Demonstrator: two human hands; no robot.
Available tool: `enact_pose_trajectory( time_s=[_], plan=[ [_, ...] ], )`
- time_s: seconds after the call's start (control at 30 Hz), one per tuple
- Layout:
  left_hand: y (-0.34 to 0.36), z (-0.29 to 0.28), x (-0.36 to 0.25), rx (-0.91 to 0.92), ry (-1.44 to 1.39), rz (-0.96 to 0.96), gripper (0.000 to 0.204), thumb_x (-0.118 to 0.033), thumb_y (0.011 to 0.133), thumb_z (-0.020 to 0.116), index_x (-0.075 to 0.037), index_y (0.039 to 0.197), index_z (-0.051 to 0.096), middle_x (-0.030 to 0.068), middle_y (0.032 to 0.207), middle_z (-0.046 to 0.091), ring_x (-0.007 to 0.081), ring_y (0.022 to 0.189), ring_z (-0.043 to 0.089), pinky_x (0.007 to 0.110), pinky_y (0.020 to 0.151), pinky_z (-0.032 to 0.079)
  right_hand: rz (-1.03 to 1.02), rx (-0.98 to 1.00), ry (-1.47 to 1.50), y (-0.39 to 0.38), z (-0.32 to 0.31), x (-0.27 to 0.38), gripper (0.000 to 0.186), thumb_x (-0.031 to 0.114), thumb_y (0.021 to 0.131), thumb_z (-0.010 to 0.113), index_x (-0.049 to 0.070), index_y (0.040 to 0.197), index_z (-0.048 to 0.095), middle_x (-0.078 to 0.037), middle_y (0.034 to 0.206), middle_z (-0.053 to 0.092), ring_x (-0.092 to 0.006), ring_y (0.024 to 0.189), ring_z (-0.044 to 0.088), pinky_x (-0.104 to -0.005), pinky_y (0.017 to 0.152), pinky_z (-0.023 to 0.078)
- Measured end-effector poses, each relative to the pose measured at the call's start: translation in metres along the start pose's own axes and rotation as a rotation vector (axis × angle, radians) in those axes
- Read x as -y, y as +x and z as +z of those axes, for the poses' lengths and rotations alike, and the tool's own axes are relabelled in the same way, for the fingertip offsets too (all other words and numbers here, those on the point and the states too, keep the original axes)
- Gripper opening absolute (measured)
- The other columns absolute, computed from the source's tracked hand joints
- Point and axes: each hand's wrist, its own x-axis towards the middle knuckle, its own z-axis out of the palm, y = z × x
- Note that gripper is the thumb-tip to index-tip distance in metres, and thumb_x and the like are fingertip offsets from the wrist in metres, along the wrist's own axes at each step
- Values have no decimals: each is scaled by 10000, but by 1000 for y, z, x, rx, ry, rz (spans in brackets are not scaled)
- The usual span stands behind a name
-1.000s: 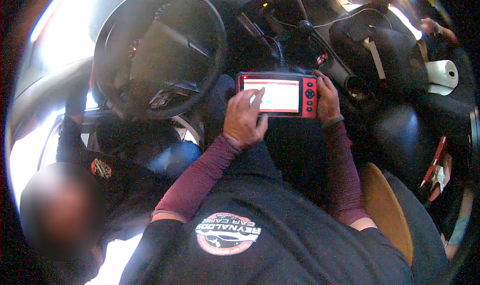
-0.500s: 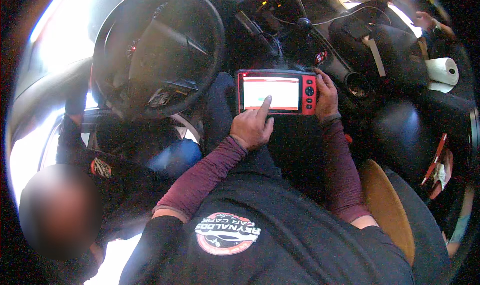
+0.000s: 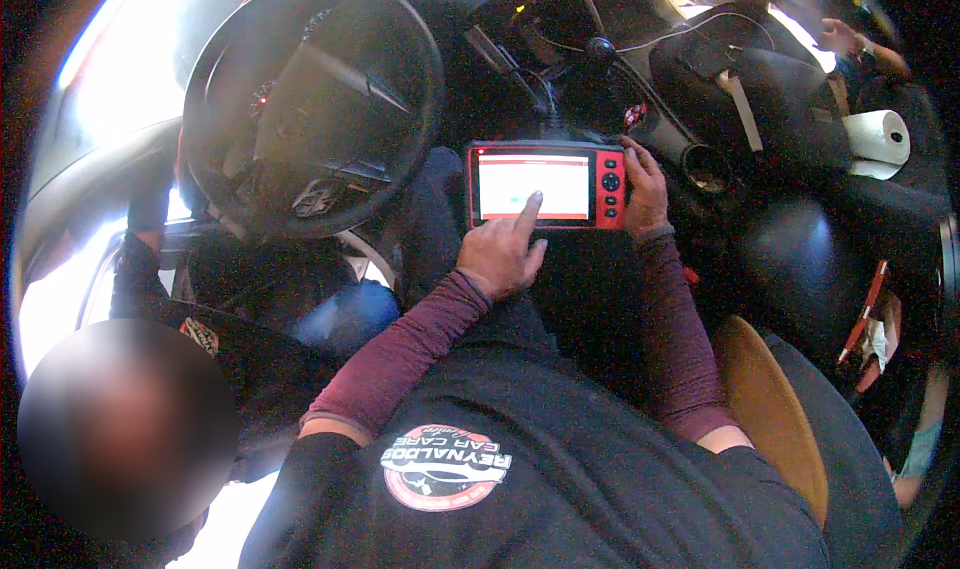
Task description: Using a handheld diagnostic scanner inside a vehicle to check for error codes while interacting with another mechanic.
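A red diagnostic scan tool with a bright screen and a column of dark buttons is held level above my lap, right of the steering wheel. My right hand grips its right end, the fingers partly hidden behind the casing. My left hand holds nothing. Its index finger is stretched onto the lower middle of the lit screen, thumb apart and the other fingers bent. Whether the fingertip presses the glass or hovers just over it, I cannot tell.
The steering wheel is at the upper left, the gear lever and cup holder to the right. A paper towel roll lies by the passenger seat. A person is close at the left door; another person's hand shows far right.
The view has shifted slightly, so the scan tool appears a little farther left. My hands keep their places on it. The person at the left has come closer.
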Motion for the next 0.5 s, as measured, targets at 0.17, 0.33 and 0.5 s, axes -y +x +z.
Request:
enact_pose_trajectory(
  time_s=[0.17, 0.33, 0.5],
  plan=[
    [1, -1, 1, 13, 13, 29, 785, -321, 849, 677, -57, 1501, 329, 131, 835, 641, 297, 753, 649, 424, 660, 548, -5, 2, -42, -5, 8, 10, 369, 221, 1028, 485, -5, 1312, 550, -86, 1146, 659, -135, 998, 645, -280, 877, 528],
    [0, -4, 0, 57, 12, 21, 798, -337, 850, 682, -60, 1505, 322, 138, 812, 626, 304, 745, 645, 428, 663, 549, 49, 10, 49, -7, 9, 12, 391, 231, 1004, 546, -16, 1307, 551, -95, 1140, 651, -148, 992, 627, -281, 866, 516],
    [0, -9, -2, 87, -5, 36, 791, -331, 853, 682, -61, 1504, 323, 146, 811, 624, 305, 741, 642, 423, 660, 548, 19, -22, 1, -5, 5, 3, 367, 204, 1034, 471, -12, 1323, 540, -83, 1123, 664, -134, 979, 651, -274, 862, 536]
  ],
)
